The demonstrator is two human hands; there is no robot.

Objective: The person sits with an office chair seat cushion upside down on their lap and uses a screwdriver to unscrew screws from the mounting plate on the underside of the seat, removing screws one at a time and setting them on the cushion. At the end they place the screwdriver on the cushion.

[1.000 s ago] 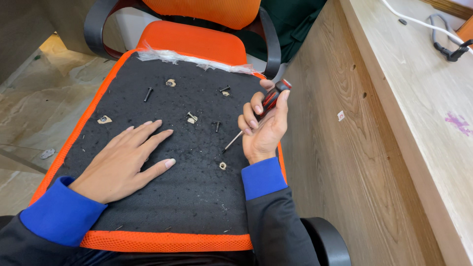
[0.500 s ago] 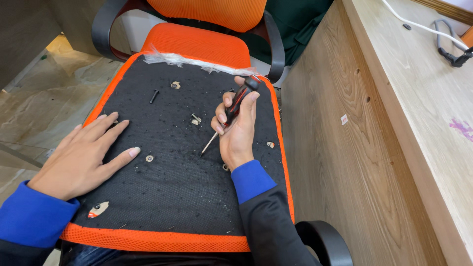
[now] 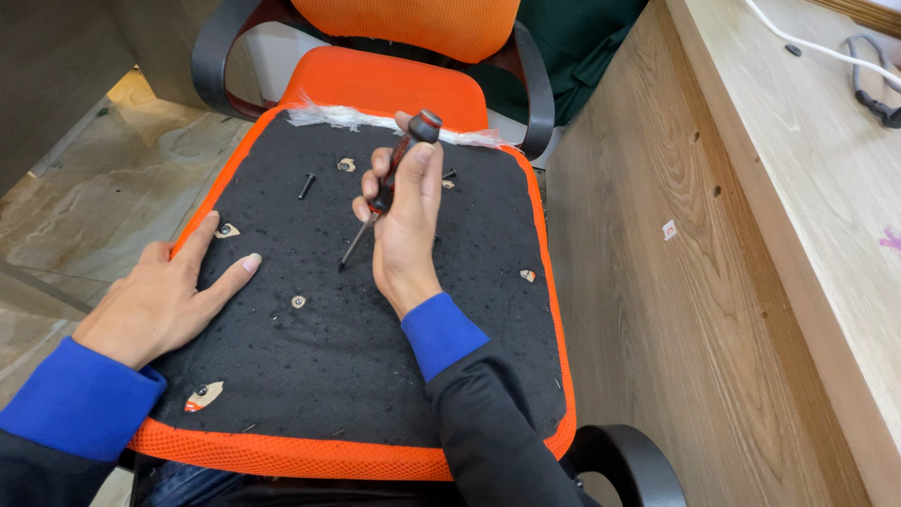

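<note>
The right hand (image 3: 405,235) is closed tight around a screwdriver (image 3: 389,183). The screwdriver has a fat red and black handle and a thin shiny metal rod. It leans, with the handle up at 1 o'clock and the tip down at 7 o'clock. The tip touches the seat pad (image 3: 375,366), a bit above the middle of the pad.

The left hand (image 3: 174,296) lies flat and open on the pad at 9 o'clock. Its fingers are spread and it holds nothing.

The pad is a big soft square. Its top is fuzzy black cloth and its edge is bright orange mesh. Some thin white fluff sits along the far edge at 12 o'clock.

Small metal bits lie on the black cloth. A dark screw (image 3: 306,186) lies at 11 o'clock. A little round washer (image 3: 298,301) sits just beside the left thumb. The cloth has small torn holes (image 3: 205,396) where a pale layer shows through.

The pad rests on an orange office chair (image 3: 385,80) with black curved arms. A tall wooden worktop (image 3: 751,235) stands at 3 o'clock.
</note>
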